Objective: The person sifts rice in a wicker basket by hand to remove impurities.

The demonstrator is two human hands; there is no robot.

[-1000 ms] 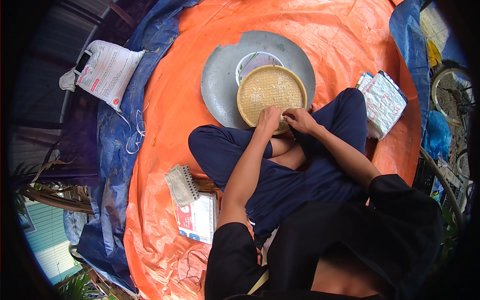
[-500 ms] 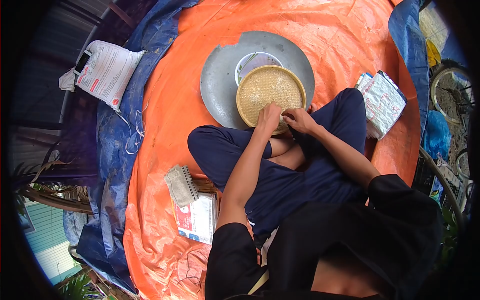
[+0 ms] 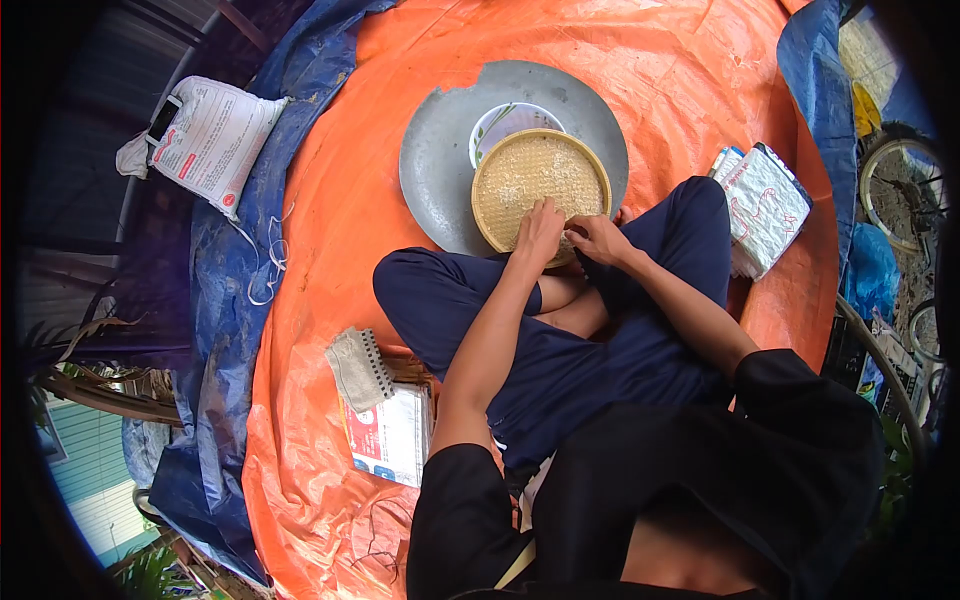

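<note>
A round yellow woven tray (image 3: 540, 180) with a raised rim holds a thin scatter of pale grains. It rests partly over a white bowl (image 3: 495, 128) with a leaf pattern, above a large grey metal disc (image 3: 435, 170). Over the near part of the woven tray, my left hand (image 3: 540, 230) has its fingers bent down at the grains. My right hand (image 3: 598, 240) is close beside it at the near right rim, thumb and fingers drawn together. Whatever either hand pinches is too small to make out.
An orange tarp (image 3: 690, 90) lies under my crossed legs. To the right is a folded silver-white bag (image 3: 765, 210); to the left, a spiral notebook (image 3: 358, 370) tops papers (image 3: 400, 435). A white printed sack (image 3: 220, 145) sits by the blue tarp (image 3: 235, 330). A bicycle wheel (image 3: 872, 190) stands far right.
My left fingers have shifted slightly over the grains, away from my body. My right hand stays near the same rim spot. The whole view has drifted a little.
</note>
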